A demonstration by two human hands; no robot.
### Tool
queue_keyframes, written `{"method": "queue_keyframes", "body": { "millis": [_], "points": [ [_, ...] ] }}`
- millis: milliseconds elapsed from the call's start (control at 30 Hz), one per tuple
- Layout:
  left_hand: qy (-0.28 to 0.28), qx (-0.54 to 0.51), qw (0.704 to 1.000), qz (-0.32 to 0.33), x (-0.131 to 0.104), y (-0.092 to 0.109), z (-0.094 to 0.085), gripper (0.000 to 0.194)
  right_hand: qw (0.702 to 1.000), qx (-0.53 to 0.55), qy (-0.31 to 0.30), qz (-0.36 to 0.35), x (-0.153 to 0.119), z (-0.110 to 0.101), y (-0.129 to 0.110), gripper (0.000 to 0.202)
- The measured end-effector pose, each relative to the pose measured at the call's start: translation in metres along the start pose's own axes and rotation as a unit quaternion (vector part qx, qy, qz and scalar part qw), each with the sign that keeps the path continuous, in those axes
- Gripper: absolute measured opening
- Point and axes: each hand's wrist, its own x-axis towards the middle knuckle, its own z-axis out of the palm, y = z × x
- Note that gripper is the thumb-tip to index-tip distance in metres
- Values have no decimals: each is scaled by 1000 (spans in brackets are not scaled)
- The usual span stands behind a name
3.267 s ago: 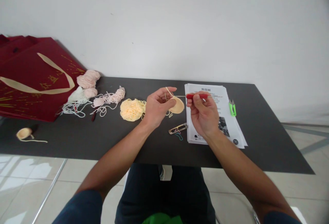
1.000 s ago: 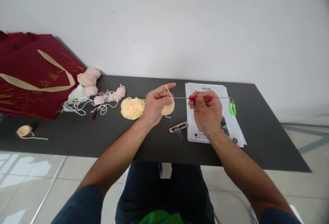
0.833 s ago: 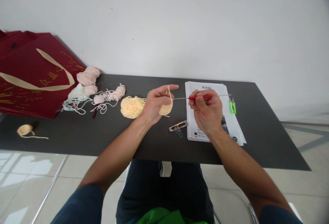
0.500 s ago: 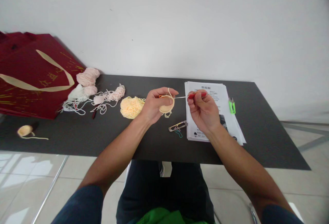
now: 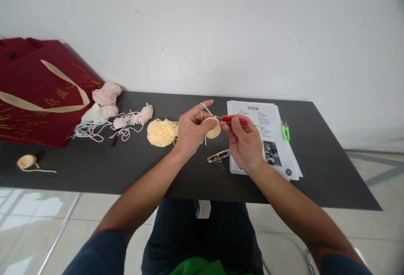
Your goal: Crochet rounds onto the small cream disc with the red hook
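Between thumb and fingers, my left hand holds a small round cream crochet piece, with a yarn strand looped up over the raised index finger. My right hand grips the red handle of a crochet hook. The hook's metal shaft points left and reaches the top edge of the piece; its tip is too small to make out. Left of my left hand lies a pale yellow yarn ball.
Printed sheets lie under my right hand, with green snips at their right edge. Pins lie left of them. Pink yarn, white yarn, a cream cup-shaped piece and a red bag are at the left.
My right hand has moved left with the hook, bringing it to the piece. My left index finger has lifted, raising the yarn, and the round piece now shows more fully.
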Motion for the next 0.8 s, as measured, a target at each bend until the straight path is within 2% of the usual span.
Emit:
{"method": "queue_keyframes", "body": {
  "millis": [133,400,600,800],
  "points": [
    [6,9,1000,22,-2,1,1,48,1000,2,-7,-10,2,-2,1,12],
    [7,27,999,38,-3,-1,1,50,998,1,-23,-56,3,-5,0,14],
    [38,27,998,51,-2,0,1,51,991,-44,-26,-126,6,-9,-3,18],
    [53,19,996,70,-2,-3,0,53,985,-65,-25,-159,7,-11,-4,19]
  ]
}}
